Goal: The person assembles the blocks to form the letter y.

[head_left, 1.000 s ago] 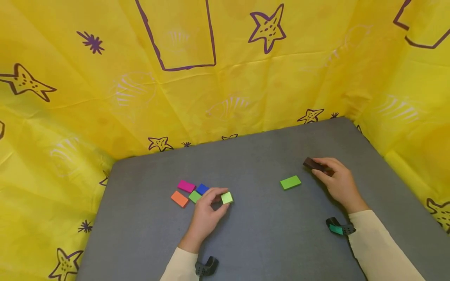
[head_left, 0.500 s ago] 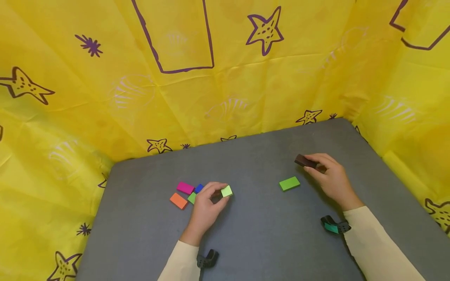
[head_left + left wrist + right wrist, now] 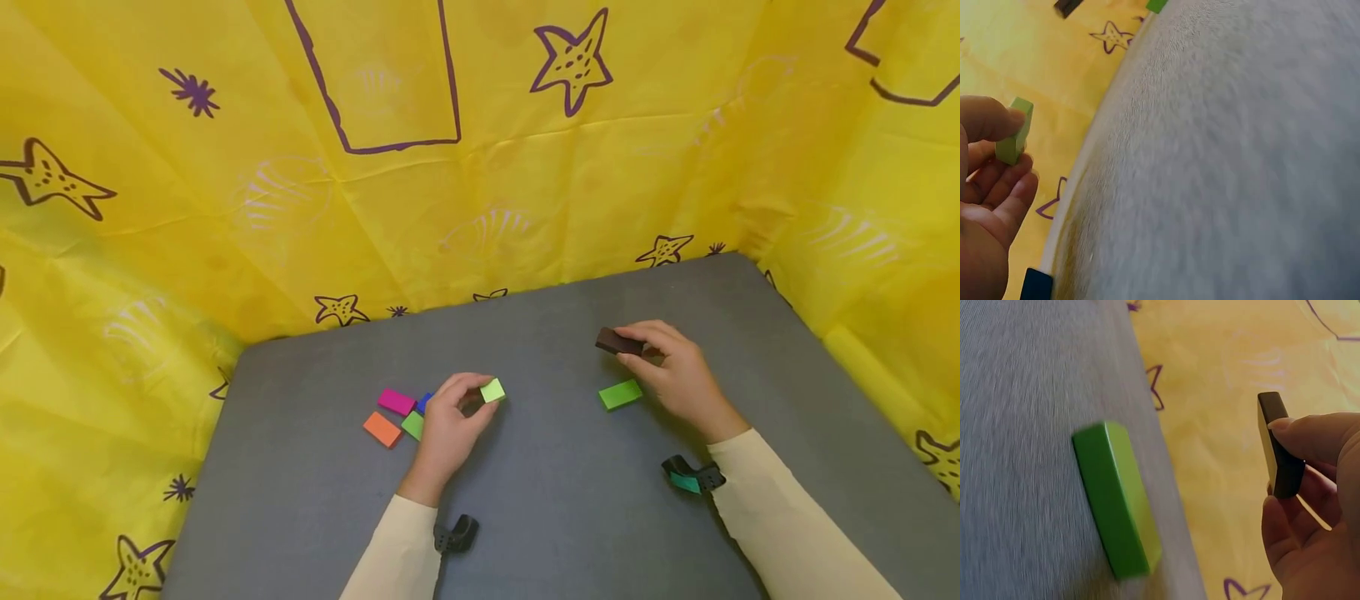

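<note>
My left hand pinches a light green block between thumb and fingers, raised above the grey table. In the left wrist view the same pale green block sits between thumb and fingertips. On the right, my right hand holds a dark brown block by one end, with the other end sticking out to the left. A bright green block lies flat on the table just below it. The right wrist view has the dark block pinched in the air, apart from the green block.
Left of my left hand lie a magenta block, an orange block, a green block and a partly hidden blue block. A yellow patterned cloth stands behind the grey table and along its sides.
My right hand has carried the dark brown block leftward, to above the bright green block. My left hand has moved slightly up and away with the light green block. The blocks on the table stay put.
</note>
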Action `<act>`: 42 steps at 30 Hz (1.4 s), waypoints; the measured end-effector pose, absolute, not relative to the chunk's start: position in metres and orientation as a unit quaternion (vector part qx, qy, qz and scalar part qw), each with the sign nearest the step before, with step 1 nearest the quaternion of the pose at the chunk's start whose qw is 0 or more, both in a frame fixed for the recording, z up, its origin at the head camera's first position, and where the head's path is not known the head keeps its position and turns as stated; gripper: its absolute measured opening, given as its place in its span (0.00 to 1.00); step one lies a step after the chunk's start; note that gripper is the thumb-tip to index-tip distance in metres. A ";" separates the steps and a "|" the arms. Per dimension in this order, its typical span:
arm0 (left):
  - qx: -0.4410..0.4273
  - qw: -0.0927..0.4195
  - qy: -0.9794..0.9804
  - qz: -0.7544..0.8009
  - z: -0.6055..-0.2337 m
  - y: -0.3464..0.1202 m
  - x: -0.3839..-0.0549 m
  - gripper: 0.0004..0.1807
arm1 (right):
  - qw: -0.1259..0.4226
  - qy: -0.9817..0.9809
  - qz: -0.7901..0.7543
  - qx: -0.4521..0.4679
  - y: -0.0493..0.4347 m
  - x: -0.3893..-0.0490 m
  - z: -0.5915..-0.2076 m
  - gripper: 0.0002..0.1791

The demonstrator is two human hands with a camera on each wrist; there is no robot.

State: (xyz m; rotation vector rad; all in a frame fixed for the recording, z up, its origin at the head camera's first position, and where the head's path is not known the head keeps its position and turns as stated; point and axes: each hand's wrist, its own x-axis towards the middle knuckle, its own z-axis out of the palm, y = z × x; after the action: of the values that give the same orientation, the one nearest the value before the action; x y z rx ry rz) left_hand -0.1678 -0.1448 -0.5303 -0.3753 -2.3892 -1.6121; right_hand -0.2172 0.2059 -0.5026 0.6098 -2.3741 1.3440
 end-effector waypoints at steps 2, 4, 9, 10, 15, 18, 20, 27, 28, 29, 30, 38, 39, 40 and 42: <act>-0.127 0.119 -0.816 -0.551 -0.532 -0.142 -0.172 0.18 | 0.165 -0.833 0.478 0.225 0.199 -0.220 -0.503 0.21; -0.127 0.119 -0.815 -0.552 -0.533 -0.138 -0.176 0.18 | 0.156 -0.831 0.478 0.236 0.191 -0.223 -0.503 0.21; -0.125 0.118 -0.814 -0.554 -0.536 -0.130 -0.184 0.19 | 0.131 -0.833 0.471 0.257 0.174 -0.226 -0.503 0.20; -0.122 0.119 -0.815 -0.553 -0.536 -0.128 -0.185 0.19 | 0.127 -0.834 0.470 0.258 0.172 -0.227 -0.503 0.20; -0.100 0.133 -0.831 -0.531 -0.538 -0.120 -0.191 0.18 | 0.109 -0.836 0.468 0.264 0.159 -0.231 -0.505 0.20; -0.087 0.130 -0.843 -0.515 -0.539 -0.116 -0.194 0.18 | 0.108 -0.836 0.469 0.265 0.152 -0.236 -0.508 0.20; -0.083 0.123 -0.850 -0.506 -0.541 -0.114 -0.196 0.17 | 0.107 -0.833 0.475 0.263 0.148 -0.239 -0.510 0.19; -0.085 0.131 -0.874 -0.461 -0.545 -0.115 -0.201 0.19 | 0.087 -0.825 0.501 0.246 0.132 -0.247 -0.515 0.19; -0.087 0.137 -0.878 -0.450 -0.545 -0.116 -0.201 0.19 | 0.083 -0.825 0.503 0.243 0.130 -0.248 -0.516 0.19; -0.090 0.143 -0.883 -0.437 -0.546 -0.117 -0.202 0.19 | 0.080 -0.826 0.503 0.241 0.127 -0.249 -0.517 0.19; -0.092 0.149 -0.888 -0.425 -0.546 -0.117 -0.202 0.19 | 0.076 -0.827 0.503 0.239 0.124 -0.250 -0.518 0.19; -0.082 0.129 -0.901 -0.405 -0.552 -0.122 -0.200 0.20 | 0.018 -0.853 0.460 0.244 0.108 -0.247 -0.533 0.19; -0.080 0.125 -0.902 -0.406 -0.552 -0.123 -0.199 0.20 | 0.013 -0.856 0.453 0.248 0.107 -0.246 -0.535 0.19; -0.079 0.122 -0.902 -0.408 -0.553 -0.123 -0.199 0.20 | 0.010 -0.858 0.446 0.254 0.106 -0.245 -0.537 0.19; -0.077 0.116 -0.901 -0.410 -0.553 -0.124 -0.198 0.20 | 0.006 -0.863 0.430 0.265 0.105 -0.244 -0.539 0.19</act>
State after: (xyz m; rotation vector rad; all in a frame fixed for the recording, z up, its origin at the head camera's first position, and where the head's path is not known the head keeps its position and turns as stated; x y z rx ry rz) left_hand -0.1982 -0.1239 -0.5530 -0.2260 -2.6396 -1.1999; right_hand -0.2442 0.1053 -0.5392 0.8298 -2.7015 1.3449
